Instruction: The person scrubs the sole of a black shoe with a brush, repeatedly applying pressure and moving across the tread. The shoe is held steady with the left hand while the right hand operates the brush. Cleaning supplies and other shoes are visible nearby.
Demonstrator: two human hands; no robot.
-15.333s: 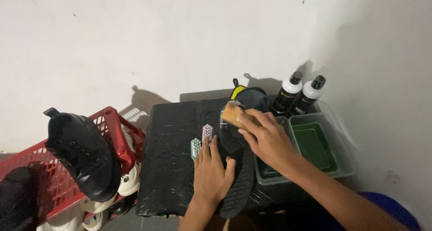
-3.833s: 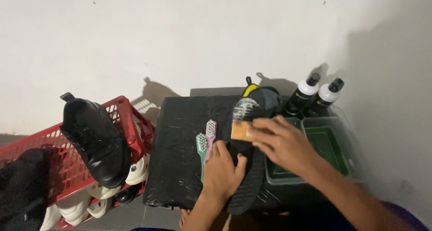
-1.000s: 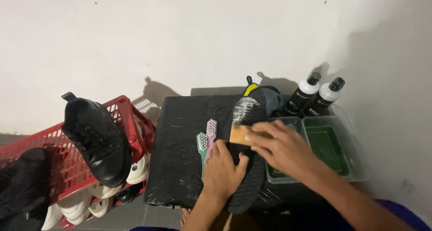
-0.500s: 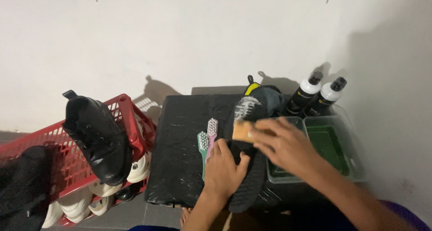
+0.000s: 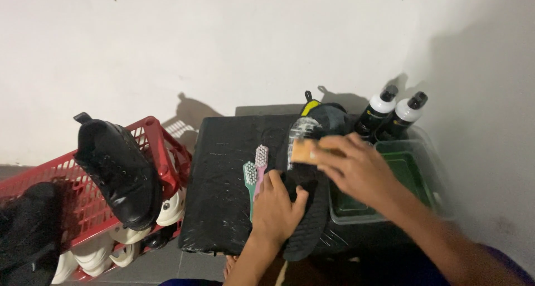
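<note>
A black shoe [image 5: 309, 186] lies sole-up across the right part of a black-wrapped stand [image 5: 223, 180], heel end toward the person and toe toward the wall. The left hand [image 5: 274, 205] presses down on the near half of the shoe, fingers curled over its edge, clamping it in place. The right hand [image 5: 356, 166] grips a tan wooden brush [image 5: 304, 151] against the shoe's far half; white foam shows on the sole just beyond the brush. The right hand is blurred, so the exact finger hold cannot be made out.

Just left of the shoe, on the stand, lie two small brushes, one pink [image 5: 259, 158] and one green [image 5: 250, 177], side by side with bristles up. Right of the shoe, touching the stand, sits a clear tub [image 5: 429, 152] with a green tray inside. Behind the tub, against the wall, stand two black bottles [image 5: 390, 116] with white collars. Left of the stand, a red basket [image 5: 161, 147] holds a black boot [image 5: 120, 172] upright, with white soles beneath it.
</note>
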